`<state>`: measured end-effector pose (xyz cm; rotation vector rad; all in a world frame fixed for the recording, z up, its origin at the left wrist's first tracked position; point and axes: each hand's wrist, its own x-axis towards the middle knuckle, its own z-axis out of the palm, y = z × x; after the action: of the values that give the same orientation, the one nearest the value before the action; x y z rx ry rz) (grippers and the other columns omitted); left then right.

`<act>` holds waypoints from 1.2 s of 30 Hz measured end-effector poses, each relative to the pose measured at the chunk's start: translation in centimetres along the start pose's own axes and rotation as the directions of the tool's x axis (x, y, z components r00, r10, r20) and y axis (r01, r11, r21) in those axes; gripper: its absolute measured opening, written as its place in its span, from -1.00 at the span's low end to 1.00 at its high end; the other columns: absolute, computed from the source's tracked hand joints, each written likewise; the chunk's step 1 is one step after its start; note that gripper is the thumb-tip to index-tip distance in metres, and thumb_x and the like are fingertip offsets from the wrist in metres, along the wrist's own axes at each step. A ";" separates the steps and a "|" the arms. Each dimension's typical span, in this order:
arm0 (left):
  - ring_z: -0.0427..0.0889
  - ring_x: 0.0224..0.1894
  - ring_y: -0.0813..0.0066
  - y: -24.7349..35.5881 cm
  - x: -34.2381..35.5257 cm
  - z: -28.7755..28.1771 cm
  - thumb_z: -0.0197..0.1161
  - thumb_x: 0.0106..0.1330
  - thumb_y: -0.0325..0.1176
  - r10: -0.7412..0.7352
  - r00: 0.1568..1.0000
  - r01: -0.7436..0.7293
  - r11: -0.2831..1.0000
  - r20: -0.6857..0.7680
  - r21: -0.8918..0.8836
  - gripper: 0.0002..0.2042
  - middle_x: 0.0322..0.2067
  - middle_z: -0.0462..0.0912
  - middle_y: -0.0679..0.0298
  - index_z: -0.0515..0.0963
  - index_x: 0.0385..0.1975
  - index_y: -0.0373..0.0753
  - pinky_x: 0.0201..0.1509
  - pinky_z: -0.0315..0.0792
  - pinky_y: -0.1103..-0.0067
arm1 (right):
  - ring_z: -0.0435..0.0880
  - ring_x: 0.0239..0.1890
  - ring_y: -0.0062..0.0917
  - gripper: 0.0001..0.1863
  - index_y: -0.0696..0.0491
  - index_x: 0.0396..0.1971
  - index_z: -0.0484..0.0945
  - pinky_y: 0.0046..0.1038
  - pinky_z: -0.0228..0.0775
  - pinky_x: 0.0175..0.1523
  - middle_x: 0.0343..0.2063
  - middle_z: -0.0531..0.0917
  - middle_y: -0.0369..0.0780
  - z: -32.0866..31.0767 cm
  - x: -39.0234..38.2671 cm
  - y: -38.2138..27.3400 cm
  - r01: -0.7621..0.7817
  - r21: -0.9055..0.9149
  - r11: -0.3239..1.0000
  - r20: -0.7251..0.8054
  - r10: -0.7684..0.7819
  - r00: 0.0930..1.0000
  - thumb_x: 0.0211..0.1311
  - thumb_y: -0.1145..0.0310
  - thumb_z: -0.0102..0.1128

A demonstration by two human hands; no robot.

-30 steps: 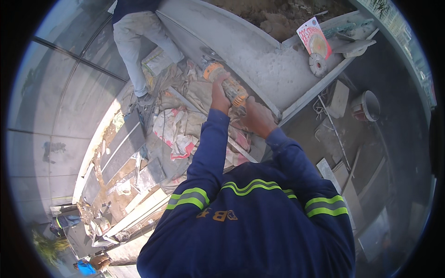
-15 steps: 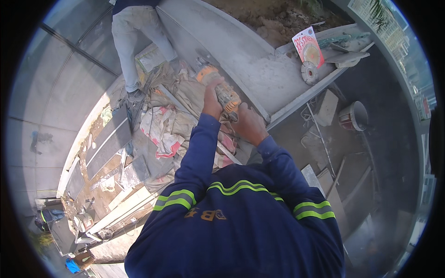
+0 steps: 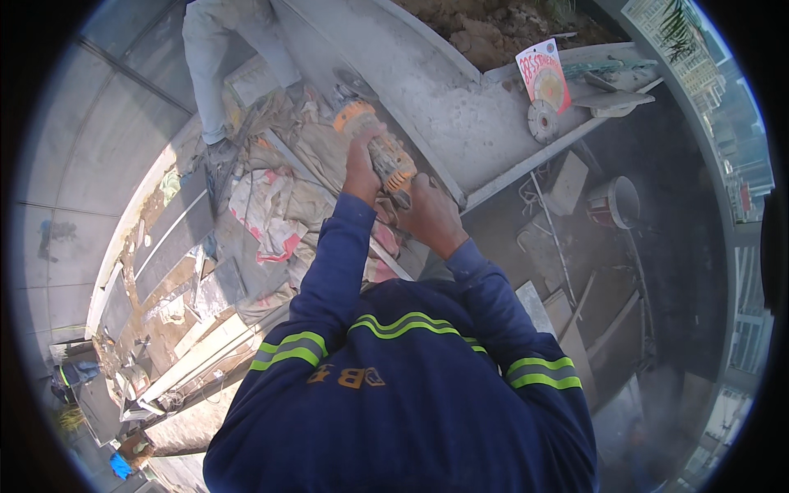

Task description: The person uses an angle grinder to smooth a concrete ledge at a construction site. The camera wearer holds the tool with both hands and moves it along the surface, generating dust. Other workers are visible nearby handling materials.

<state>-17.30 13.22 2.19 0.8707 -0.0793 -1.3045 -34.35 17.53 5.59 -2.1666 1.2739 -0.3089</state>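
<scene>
An orange and grey angle grinder [image 3: 391, 159], coated in dust, is held out in front of me with both hands. My left hand [image 3: 362, 167] is wrapped round the middle of its body. My right hand [image 3: 431, 215] grips the rear end nearest me. The grinder's head and its round disc [image 3: 356, 82] point away, close along the edge of a dusty grey stone ledge [image 3: 403, 70]. Whether the disc touches the stone I cannot tell.
Another person's legs [image 3: 205, 74] stand at the far left beside crumpled sacks [image 3: 279, 209]. A spare cutting disc [image 3: 543, 122] leans by a red and white disc package [image 3: 544, 78] on the ledge. A bucket [image 3: 614, 203], boards and rods lie right; planks [image 3: 201, 361] lie left.
The whole view has shifted slightly, so the surroundings appear a little further left. The grinder stays in both hands along the ledge edge, and its disc shows more clearly.
</scene>
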 end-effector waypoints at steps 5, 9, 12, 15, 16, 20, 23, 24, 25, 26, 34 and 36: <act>0.66 -0.32 0.13 0.1 0.5 -0.1 0.36 0.16 -0.33 0.011 1.000 -0.011 1.000 -0.001 -0.023 -0.70 -0.37 0.56 0.12 0.50 -0.15 -0.27 -0.26 0.63 0.21 | 0.74 -0.26 0.07 -0.47 0.24 -0.11 0.37 -0.04 0.56 -0.14 -0.36 0.71 0.11 -0.2 0.4 -0.2 -0.008 -0.019 1.000 0.026 0.008 1.000 0.17 0.17 0.41; 0.66 -0.33 0.13 0.2 0.9 -0.1 0.36 0.16 -0.32 0.020 1.000 -0.020 0.999 0.017 -0.027 -0.68 -0.38 0.56 0.13 0.50 -0.14 -0.27 -0.27 0.63 0.21 | 0.71 -0.24 0.14 -0.55 0.26 -0.20 0.35 0.02 0.53 -0.12 -0.35 0.69 0.20 -0.2 1.0 -0.3 -0.026 0.027 0.999 0.027 0.026 0.999 0.06 0.29 0.33; 0.66 -0.34 0.14 0.4 1.7 -0.3 0.36 0.17 -0.32 0.026 0.999 -0.026 0.999 0.024 -0.020 -0.68 -0.37 0.56 0.13 0.50 -0.13 -0.27 -0.27 0.63 0.22 | 0.73 -0.22 0.08 -0.53 0.26 -0.13 0.37 -0.02 0.55 -0.09 -0.32 0.71 0.15 0.4 1.8 -0.1 -0.037 0.010 0.999 0.045 0.037 0.998 0.09 0.31 0.35; 0.66 -0.35 0.14 0.6 2.6 -0.5 0.36 0.17 -0.33 0.013 1.000 -0.013 1.000 0.028 -0.022 -0.69 -0.38 0.56 0.14 0.51 -0.13 -0.27 -0.28 0.63 0.22 | 0.73 -0.22 0.11 -0.55 0.27 -0.15 0.37 -0.01 0.54 -0.09 -0.32 0.71 0.19 0.7 2.4 0.0 -0.027 0.024 0.999 0.034 0.026 0.999 0.05 0.34 0.33; 0.66 -0.35 0.14 0.7 2.8 -0.5 0.36 0.17 -0.33 0.018 0.999 -0.018 1.000 0.026 -0.023 -0.69 -0.38 0.56 0.14 0.51 -0.13 -0.27 -0.28 0.63 0.22 | 0.72 -0.22 0.13 -0.54 0.27 -0.17 0.37 0.00 0.54 -0.10 -0.33 0.70 0.21 0.7 2.5 0.0 -0.017 0.035 0.999 0.025 0.016 1.000 0.05 0.32 0.34; 0.66 -0.36 0.17 0.8 3.2 -0.4 0.35 0.18 -0.33 0.019 0.999 -0.019 1.000 0.040 -0.011 -0.72 -0.39 0.56 0.16 0.52 -0.15 -0.26 -0.29 0.63 0.24 | 0.71 -0.20 0.15 -0.53 0.27 -0.18 0.38 0.01 0.53 -0.10 -0.34 0.69 0.23 1.0 2.9 0.0 -0.031 0.023 0.999 0.011 0.031 0.999 0.04 0.30 0.37; 0.67 -0.35 0.20 0.7 2.8 -0.5 0.34 0.20 -0.33 0.020 0.999 -0.020 1.000 0.049 -0.001 -0.76 -0.37 0.58 0.19 0.52 -0.18 -0.22 -0.27 0.63 0.26 | 0.71 -0.19 0.14 -0.53 0.27 -0.18 0.38 0.00 0.53 -0.09 -0.33 0.69 0.23 0.8 2.7 0.0 -0.021 0.018 1.000 0.021 0.021 1.000 0.04 0.30 0.38; 0.68 -0.34 0.21 0.6 2.5 -0.4 0.34 0.21 -0.32 0.020 0.999 -0.020 1.000 0.049 0.000 -0.78 -0.36 0.60 0.19 0.52 -0.20 -0.20 -0.26 0.64 0.27 | 0.71 -0.19 0.14 -0.52 0.27 -0.18 0.38 0.00 0.54 -0.10 -0.33 0.69 0.23 0.6 2.6 0.0 -0.027 0.023 0.999 0.024 0.026 0.999 0.03 0.30 0.38; 0.68 -0.35 0.21 0.6 2.3 -0.2 0.34 0.21 -0.32 0.019 0.998 -0.019 1.000 0.052 -0.007 -0.78 -0.36 0.60 0.19 0.52 -0.20 -0.20 -0.26 0.64 0.27 | 0.71 -0.20 0.14 -0.52 0.27 -0.18 0.38 -0.01 0.54 -0.10 -0.33 0.69 0.23 0.5 2.4 0.0 -0.033 0.028 0.999 0.028 0.032 0.999 0.03 0.29 0.39; 0.68 -0.35 0.21 0.5 2.1 -0.2 0.34 0.21 -0.32 0.020 0.999 -0.020 1.000 0.051 -0.015 -0.78 -0.37 0.60 0.19 0.52 -0.21 -0.20 -0.26 0.64 0.28 | 0.71 -0.20 0.14 -0.51 0.27 -0.18 0.37 -0.01 0.54 -0.10 -0.33 0.69 0.23 0.4 2.1 -0.1 -0.037 0.033 0.999 0.035 0.036 0.999 0.03 0.29 0.39; 0.66 -0.39 0.18 -0.1 0.4 0.1 0.35 0.17 -0.33 0.012 1.000 -0.012 1.000 -0.009 -0.028 -0.74 -0.41 0.56 0.15 0.52 -0.20 -0.25 -0.31 0.62 0.24 | 0.71 -0.23 0.14 -0.52 0.28 -0.16 0.36 0.01 0.53 -0.14 -0.35 0.69 0.21 -0.4 0.4 -0.4 -0.038 0.036 0.999 0.036 0.037 0.999 0.07 0.27 0.35; 0.66 -0.39 0.16 -0.2 0.2 0.2 0.36 0.16 -0.33 0.027 1.000 -0.027 0.999 -0.010 -0.034 -0.74 -0.41 0.57 0.14 0.51 -0.21 -0.25 -0.31 0.63 0.23 | 0.72 -0.24 0.10 -0.50 0.27 -0.15 0.36 -0.01 0.54 -0.14 -0.36 0.70 0.17 -0.5 0.2 -0.3 -0.036 0.015 0.999 0.041 0.036 0.999 0.11 0.22 0.35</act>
<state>-17.51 12.95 2.06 0.8436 -0.0610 -1.2733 -34.26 17.29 6.14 -2.1241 1.2824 -0.2579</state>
